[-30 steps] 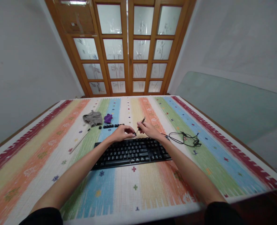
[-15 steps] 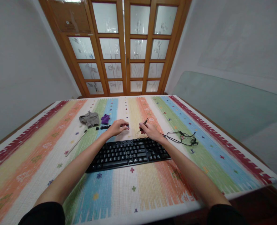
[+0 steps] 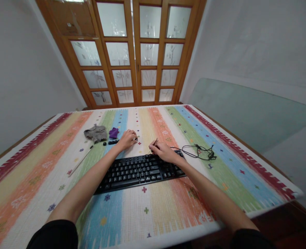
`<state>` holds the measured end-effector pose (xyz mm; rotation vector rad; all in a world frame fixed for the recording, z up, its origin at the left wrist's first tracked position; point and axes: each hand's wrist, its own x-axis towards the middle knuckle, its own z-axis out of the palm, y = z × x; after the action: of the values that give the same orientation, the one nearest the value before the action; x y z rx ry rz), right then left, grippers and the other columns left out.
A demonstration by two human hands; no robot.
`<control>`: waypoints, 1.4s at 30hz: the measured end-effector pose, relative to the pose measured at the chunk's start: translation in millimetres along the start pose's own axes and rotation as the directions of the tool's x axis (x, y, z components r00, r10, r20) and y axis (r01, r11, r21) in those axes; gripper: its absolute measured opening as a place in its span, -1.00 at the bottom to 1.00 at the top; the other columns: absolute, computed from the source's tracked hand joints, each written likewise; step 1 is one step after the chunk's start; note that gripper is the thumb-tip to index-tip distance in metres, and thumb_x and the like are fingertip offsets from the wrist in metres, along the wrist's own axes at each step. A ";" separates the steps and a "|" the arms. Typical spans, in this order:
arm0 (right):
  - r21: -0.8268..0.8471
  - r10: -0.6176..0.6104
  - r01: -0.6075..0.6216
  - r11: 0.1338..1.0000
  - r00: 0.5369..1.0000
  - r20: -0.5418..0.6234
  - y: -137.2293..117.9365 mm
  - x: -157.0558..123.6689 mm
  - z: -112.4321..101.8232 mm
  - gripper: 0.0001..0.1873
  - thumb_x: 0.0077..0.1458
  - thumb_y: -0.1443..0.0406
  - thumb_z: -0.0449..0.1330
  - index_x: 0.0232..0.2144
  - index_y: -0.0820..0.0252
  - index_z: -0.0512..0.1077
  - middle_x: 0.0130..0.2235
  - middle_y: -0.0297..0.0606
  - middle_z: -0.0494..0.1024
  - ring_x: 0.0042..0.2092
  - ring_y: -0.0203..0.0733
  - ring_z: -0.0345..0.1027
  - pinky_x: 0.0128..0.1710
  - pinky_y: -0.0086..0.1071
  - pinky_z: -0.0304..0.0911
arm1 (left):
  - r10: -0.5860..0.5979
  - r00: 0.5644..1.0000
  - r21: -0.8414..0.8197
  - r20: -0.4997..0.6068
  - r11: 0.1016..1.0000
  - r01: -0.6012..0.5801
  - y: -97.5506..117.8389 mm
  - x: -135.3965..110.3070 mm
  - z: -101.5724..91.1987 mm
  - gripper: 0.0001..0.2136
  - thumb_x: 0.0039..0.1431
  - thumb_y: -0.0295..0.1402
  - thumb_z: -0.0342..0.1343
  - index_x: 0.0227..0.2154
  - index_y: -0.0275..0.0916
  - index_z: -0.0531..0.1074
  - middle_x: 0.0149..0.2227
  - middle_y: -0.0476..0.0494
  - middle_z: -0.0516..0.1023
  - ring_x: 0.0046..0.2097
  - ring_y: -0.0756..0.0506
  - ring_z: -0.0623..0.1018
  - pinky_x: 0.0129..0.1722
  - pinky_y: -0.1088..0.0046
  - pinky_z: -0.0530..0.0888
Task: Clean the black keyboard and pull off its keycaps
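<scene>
A black keyboard (image 3: 140, 171) lies across the striped cloth in front of me. My right hand (image 3: 162, 151) is closed around a thin dark tool with fine wires, which looks like a wire keycap puller (image 3: 155, 142). Its wire end points down at the keyboard's back row. Behind the keyboard, my left hand (image 3: 127, 139) is low over the cloth, fingertips pinched on a small dark piece that looks like a keycap (image 3: 136, 139). Several loose black keycaps (image 3: 113, 142) lie in a row beside the left wrist, partly hidden by it.
A grey cloth (image 3: 95, 134) and a purple cloth (image 3: 113, 132) lie at the back left. Nearer me is a thin white stick with a dark tip (image 3: 80, 161), perhaps a brush. The keyboard's black cable (image 3: 201, 152) is coiled to the right. Wooden glass-paned doors stand beyond the table.
My right hand has moved left and down, bringing the puller's wires to the keyboard's back row. The left hand has shifted slightly left and turned palm-down toward the cloth. The view has shifted slightly.
</scene>
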<state>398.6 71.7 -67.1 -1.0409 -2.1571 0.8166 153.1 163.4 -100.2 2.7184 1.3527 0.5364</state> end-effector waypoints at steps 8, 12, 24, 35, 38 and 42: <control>0.035 0.015 -0.015 0.999 1.000 0.010 3.3 -1.3 5.7 -0.57 0.30 0.07 -0.02 -0.48 0.22 0.35 -0.44 -0.27 0.47 -0.38 -0.24 0.32 -0.29 -0.39 0.16 | -0.025 1.000 0.018 0.003 1.000 0.025 -3.9 -0.7 1.1 -0.90 0.11 -0.37 0.17 -0.30 -0.19 0.54 -0.15 -0.19 0.50 -0.03 -0.23 0.34 -0.06 0.19 0.24; 0.061 0.021 -0.019 0.998 0.999 -0.037 4.3 -2.5 6.6 -0.61 0.29 0.08 -0.01 -0.43 0.22 0.37 -0.45 -0.29 0.47 -0.40 -0.25 0.33 -0.28 -0.39 0.19 | -0.040 0.999 0.041 0.007 0.998 0.039 -4.8 -1.0 1.3 -0.90 0.11 -0.35 0.18 -0.31 -0.19 0.53 -0.15 -0.18 0.50 -0.03 -0.23 0.35 -0.07 0.21 0.24; 0.214 0.130 -0.118 0.970 0.991 -0.042 8.9 -4.8 14.2 -0.57 0.23 0.00 0.03 -0.41 0.25 0.38 -0.48 -0.26 0.52 -0.46 -0.25 0.38 -0.37 -0.38 0.25 | -0.072 0.997 0.088 0.032 0.994 0.069 -6.4 0.0 3.9 -0.87 0.14 -0.34 0.17 -0.26 -0.21 0.52 -0.11 -0.20 0.50 -0.01 -0.24 0.35 -0.09 0.22 0.25; 0.298 0.187 -0.155 0.942 0.979 -0.081 14.8 -4.8 24.4 -0.53 0.19 -0.06 0.05 -0.41 0.23 0.36 -0.50 -0.27 0.50 -0.50 -0.26 0.36 -0.46 -0.40 0.24 | -0.111 0.992 0.095 0.057 0.990 0.105 -3.7 1.5 2.3 -0.81 0.14 -0.35 0.17 -0.19 -0.24 0.51 -0.07 -0.24 0.49 0.02 -0.27 0.35 -0.07 0.19 0.25; 0.288 0.178 -0.154 0.945 0.982 -0.059 12.1 -7.0 26.5 -0.54 0.22 -0.05 0.04 -0.38 0.24 0.36 -0.48 -0.27 0.50 -0.50 -0.26 0.35 -0.46 -0.40 0.23 | -0.115 0.992 0.097 0.059 0.989 0.109 -3.6 1.3 2.6 -0.80 0.14 -0.34 0.16 -0.18 -0.26 0.50 -0.07 -0.26 0.49 0.03 -0.28 0.34 -0.06 0.18 0.25; 0.028 0.043 -0.042 0.999 0.998 -0.041 -1.4 -6.5 26.3 -0.57 0.30 0.04 -0.01 -0.44 0.22 0.37 -0.42 -0.22 0.51 -0.37 -0.22 0.39 -0.28 -0.36 0.23 | -0.104 0.994 0.093 0.034 0.991 0.101 -6.1 0.3 4.5 -0.81 0.14 -0.32 0.17 -0.18 -0.22 0.50 -0.08 -0.22 0.50 0.02 -0.26 0.34 -0.06 0.20 0.26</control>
<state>382.1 58.7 -84.3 -1.0842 -2.0899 0.8352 150.1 167.8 -105.5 2.6948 1.5338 0.4218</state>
